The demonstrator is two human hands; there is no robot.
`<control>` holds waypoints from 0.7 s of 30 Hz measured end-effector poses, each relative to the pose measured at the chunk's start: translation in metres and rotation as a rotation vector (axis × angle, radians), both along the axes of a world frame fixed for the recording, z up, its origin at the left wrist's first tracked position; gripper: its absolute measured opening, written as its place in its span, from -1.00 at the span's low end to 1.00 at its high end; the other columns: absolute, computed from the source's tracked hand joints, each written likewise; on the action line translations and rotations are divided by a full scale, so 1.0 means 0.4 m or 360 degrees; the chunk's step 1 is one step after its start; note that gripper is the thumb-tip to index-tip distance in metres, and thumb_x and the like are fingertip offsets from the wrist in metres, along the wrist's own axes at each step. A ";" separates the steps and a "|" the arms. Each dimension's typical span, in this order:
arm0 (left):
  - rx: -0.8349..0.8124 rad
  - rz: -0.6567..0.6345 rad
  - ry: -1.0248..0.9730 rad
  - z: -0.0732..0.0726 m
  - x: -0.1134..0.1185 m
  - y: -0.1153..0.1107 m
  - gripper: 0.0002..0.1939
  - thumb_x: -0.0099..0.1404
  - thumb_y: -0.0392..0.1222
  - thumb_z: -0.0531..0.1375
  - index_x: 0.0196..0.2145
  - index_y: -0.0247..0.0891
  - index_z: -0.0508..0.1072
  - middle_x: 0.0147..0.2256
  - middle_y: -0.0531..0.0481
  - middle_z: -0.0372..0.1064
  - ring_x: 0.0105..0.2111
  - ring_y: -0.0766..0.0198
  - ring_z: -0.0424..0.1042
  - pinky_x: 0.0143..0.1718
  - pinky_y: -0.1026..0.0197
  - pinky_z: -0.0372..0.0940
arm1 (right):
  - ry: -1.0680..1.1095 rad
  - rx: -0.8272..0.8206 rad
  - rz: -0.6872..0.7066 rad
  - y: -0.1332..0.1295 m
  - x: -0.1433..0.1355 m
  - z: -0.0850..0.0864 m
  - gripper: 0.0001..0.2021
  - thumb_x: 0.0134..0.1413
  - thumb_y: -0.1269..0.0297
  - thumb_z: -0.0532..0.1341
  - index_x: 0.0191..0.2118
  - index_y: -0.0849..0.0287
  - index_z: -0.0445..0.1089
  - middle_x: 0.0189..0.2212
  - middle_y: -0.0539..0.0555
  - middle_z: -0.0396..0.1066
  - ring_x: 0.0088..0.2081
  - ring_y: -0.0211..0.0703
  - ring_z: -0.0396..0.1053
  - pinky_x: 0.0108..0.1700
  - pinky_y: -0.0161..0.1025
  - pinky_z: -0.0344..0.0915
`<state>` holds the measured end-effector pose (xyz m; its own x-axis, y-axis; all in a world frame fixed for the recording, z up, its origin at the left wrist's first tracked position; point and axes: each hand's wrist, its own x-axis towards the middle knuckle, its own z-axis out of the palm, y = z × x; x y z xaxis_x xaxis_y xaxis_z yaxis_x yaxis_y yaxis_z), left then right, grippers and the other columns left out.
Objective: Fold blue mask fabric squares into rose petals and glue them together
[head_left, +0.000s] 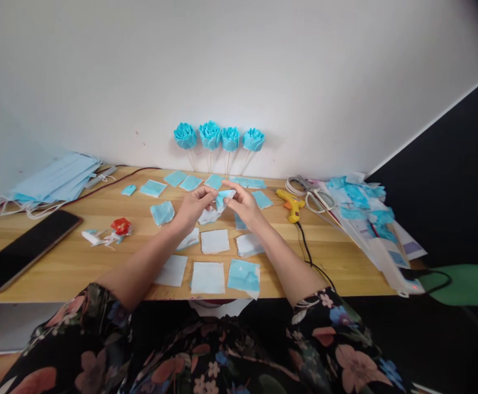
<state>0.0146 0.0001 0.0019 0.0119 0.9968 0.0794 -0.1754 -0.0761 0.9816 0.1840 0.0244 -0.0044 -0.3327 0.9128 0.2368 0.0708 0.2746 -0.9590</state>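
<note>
Between my two hands, above the middle of the table, is a small light-blue and white fabric piece [223, 199], partly folded. My left hand [198, 206] pinches its left side. On its right side, the thumb and fingers of my right hand [242, 204] grip it. Below and around my hands lie several cut squares, some showing white like the white square [215, 241], others blue like the blue square [162, 213]. Behind them, several blue fabric flowers [209, 135] on thin sticks lean against the wall.
A phone [27, 249] and a stack of face masks [56, 178] are at left, near a red crumpled scrap [121, 226]. At right lie a yellow glue gun [291, 205], scissors [320, 201], blue scraps [357, 200] and a white power strip [391, 268]. A black cord [304, 241] trails from the glue gun.
</note>
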 end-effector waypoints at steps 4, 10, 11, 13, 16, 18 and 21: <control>-0.0021 -0.0031 0.0067 -0.001 0.003 -0.002 -0.70 0.07 0.03 0.36 -0.41 -0.26 0.52 -0.52 0.08 0.33 -0.52 0.39 0.25 -0.45 0.29 0.13 | -0.0006 -0.0006 -0.0039 0.003 0.000 -0.003 -0.50 0.04 0.22 0.24 0.15 0.09 0.36 -0.52 -0.11 0.21 -0.44 -0.25 0.23 -0.31 -0.28 0.25; -0.0032 0.0006 0.0083 -0.023 0.001 0.006 -0.71 0.03 0.00 0.39 -0.50 -0.26 0.46 -0.60 0.10 0.28 -0.57 0.41 0.19 -0.47 0.28 0.10 | 0.0012 -0.0040 0.0007 0.001 0.000 0.004 -0.54 0.06 0.13 0.25 0.10 0.08 0.42 -0.40 -0.04 0.36 -0.36 -0.23 0.29 -0.23 -0.25 0.29; -0.0041 0.0005 0.0082 -0.024 0.001 0.007 -0.70 0.02 0.00 0.39 -0.51 -0.26 0.46 -0.60 0.10 0.28 -0.58 0.41 0.19 -0.48 0.28 0.10 | 0.0030 -0.0039 -0.0006 0.001 -0.001 0.005 -0.55 0.06 0.11 0.26 0.08 0.09 0.44 -0.34 -0.02 0.40 -0.33 -0.22 0.31 -0.21 -0.24 0.30; -0.0068 -0.0009 0.0093 -0.024 0.003 0.006 -0.68 -0.01 0.01 0.40 -0.52 -0.26 0.43 -0.62 0.11 0.27 -0.59 0.41 0.18 -0.49 0.28 0.08 | 0.0080 -0.0030 -0.0032 0.004 -0.001 0.004 -0.57 0.05 0.08 0.27 0.04 0.10 0.46 -0.27 0.00 0.43 -0.28 -0.21 0.33 -0.18 -0.24 0.30; -0.0098 -0.0030 0.0116 -0.019 0.007 0.002 -0.64 -0.03 0.03 0.41 -0.55 -0.25 0.38 -0.63 0.13 0.25 -0.61 0.42 0.17 -0.52 0.29 0.05 | 0.0145 -0.0018 -0.0058 0.010 -0.002 -0.003 -0.57 0.02 0.09 0.28 0.02 0.12 0.47 -0.33 -0.02 0.41 -0.30 -0.22 0.33 -0.20 -0.26 0.29; -0.0104 -0.0032 0.0124 -0.016 0.008 0.000 -0.63 -0.03 0.04 0.41 -0.57 -0.25 0.35 -0.64 0.13 0.23 -0.61 0.42 0.17 -0.54 0.29 0.04 | 0.0173 -0.0030 -0.0091 0.015 -0.002 -0.009 -0.57 0.02 0.11 0.28 0.01 0.13 0.47 -0.40 -0.05 0.37 -0.35 -0.24 0.30 -0.23 -0.26 0.27; -0.0105 -0.0006 0.0117 -0.012 0.008 0.000 -0.62 -0.04 0.03 0.40 -0.60 -0.25 0.33 -0.66 0.14 0.21 -0.63 0.43 0.15 -0.54 0.29 0.04 | 0.0221 -0.0044 -0.0200 0.024 0.001 -0.015 -0.60 -0.01 0.11 0.30 -0.03 0.13 0.50 -0.44 -0.07 0.34 -0.38 -0.26 0.27 -0.25 -0.26 0.26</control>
